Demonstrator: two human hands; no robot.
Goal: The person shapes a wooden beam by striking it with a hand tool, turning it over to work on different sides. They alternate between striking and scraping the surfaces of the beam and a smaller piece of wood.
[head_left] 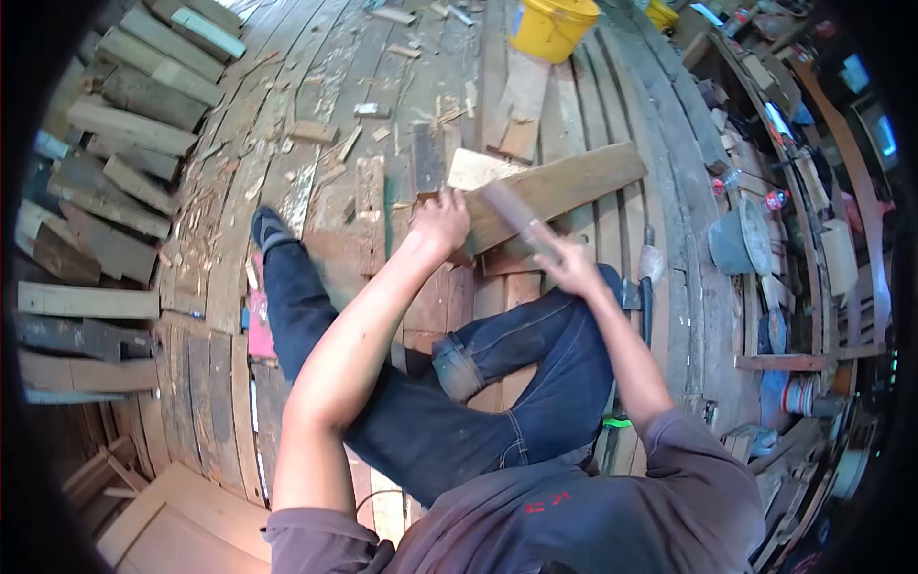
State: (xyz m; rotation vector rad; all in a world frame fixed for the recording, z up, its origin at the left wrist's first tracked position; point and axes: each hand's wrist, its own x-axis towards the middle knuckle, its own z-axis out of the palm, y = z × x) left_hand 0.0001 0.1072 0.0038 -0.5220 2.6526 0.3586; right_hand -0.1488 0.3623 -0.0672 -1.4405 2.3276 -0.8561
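Note:
A long wooden board (583,184) lies slantwise in front of my crossed legs, its wider end toward the left. My left hand (443,222) is closed at the board's left end, near a small brown edge; what its fingers grip is hidden. In my right hand (571,263) is a flat, blurred tool (512,208), held by its lower end and reaching up and left over the board. Beyond the board sits a pale wood block (478,170), and a dark block (426,158) stands beside it.
Wood chips and offcuts (311,131) litter the plank floor. A yellow bucket (553,29) stands at the top, a grey bucket (739,239) at the right near cluttered shelves. Stacked wood pieces (134,129) line the left side. A hammer-like tool (649,287) lies by my right knee.

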